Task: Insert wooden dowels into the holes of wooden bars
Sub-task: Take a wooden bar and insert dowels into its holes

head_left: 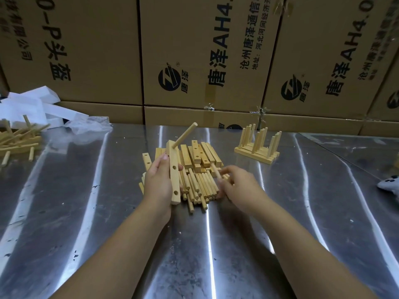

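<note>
Logging from the left, with the dowel heap [198, 186] at mid-worktop as reference. Well left of the heap, at the frame edge: a loose jumble of sticks and bars [17, 139], white foam blocks [32, 104] behind it, and a crumpled clear plastic sheet [88, 125] somewhat nearer the heap. The worktop [97, 223] is shiny sheet metal with streaked reflections.

Left hand [158, 182] — just left of the heap. Fingers and thumb are curled round a bar [174, 180], held on end and slightly tilted. There are three holes along the bar's face. The top one carries a dowel [185, 134] that sticks out up and to the right; the middle and lower holes are empty.

Behind the heap and touching it: a stack of bars [200, 154] lying flat, holes visible on several.

Right hand [239, 188] — at the heap's right edge, low over it. Thumb and fingertips pinch a second dowel [216, 172], its far end pointing toward the stack. The other fingers are curled; whether they touch the heap cannot be told.

Right of the heap and further back, apart from it: an assembled set [258, 147] of bars lying flat with dowels standing up. At the far right edge is a white object with dark spots [390, 184], partly cut off. Cardboard boxes [205, 50] printed with black characters stand behind everything.
</note>
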